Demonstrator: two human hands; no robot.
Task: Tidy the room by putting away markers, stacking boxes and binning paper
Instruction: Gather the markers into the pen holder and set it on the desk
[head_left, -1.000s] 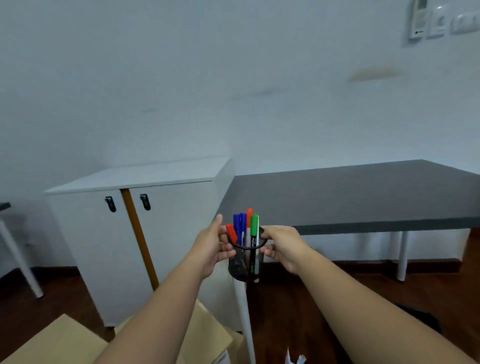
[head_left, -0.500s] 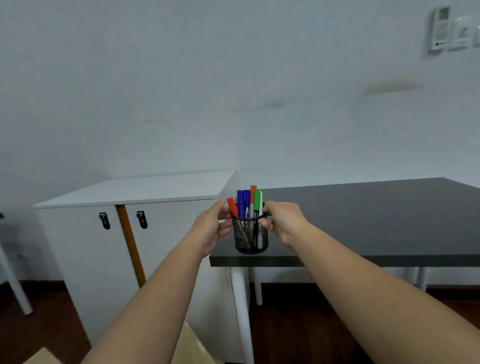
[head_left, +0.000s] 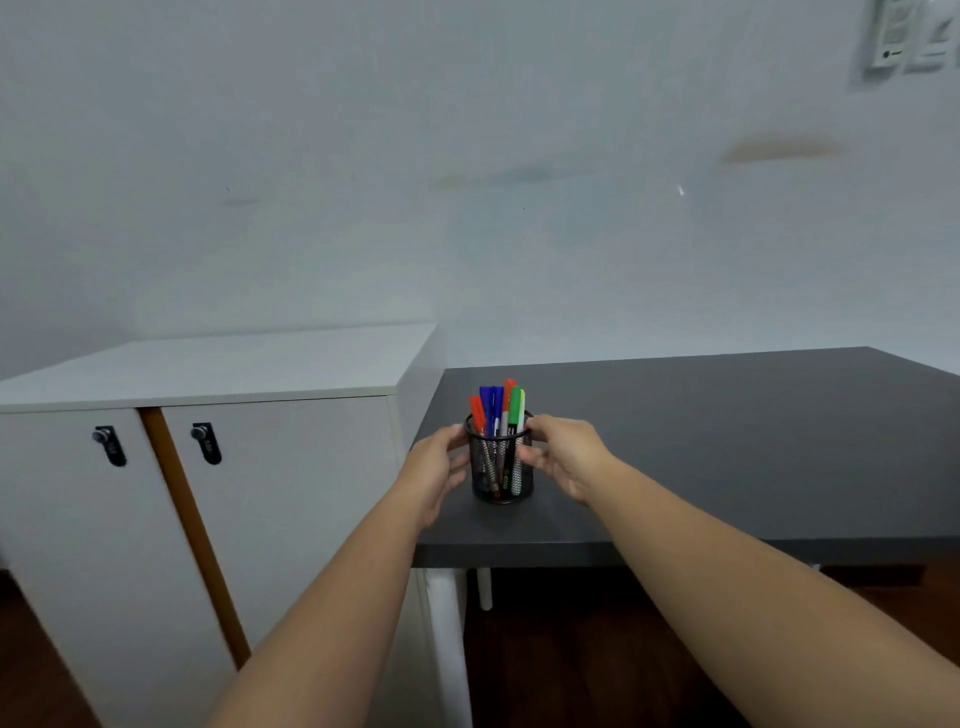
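Between both hands (head_left: 435, 470), mesh marker cup (head_left: 501, 470) on table (head_left: 727, 441).

One black mesh cup (head_left: 501, 470) stands on one dark worktop (head_left: 727, 441). It holds at least five markers (head_left: 498, 410): two red, two blue, one green. Two hands: left hand (head_left: 434, 470), right hand (head_left: 563, 457). One white cabinet (head_left: 218, 374) with two door locks (head_left: 109, 444).

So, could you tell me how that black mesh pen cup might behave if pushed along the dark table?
The black mesh pen cup looks light and rigid. With tall markers standing above its rim, it may tip rather than slide.
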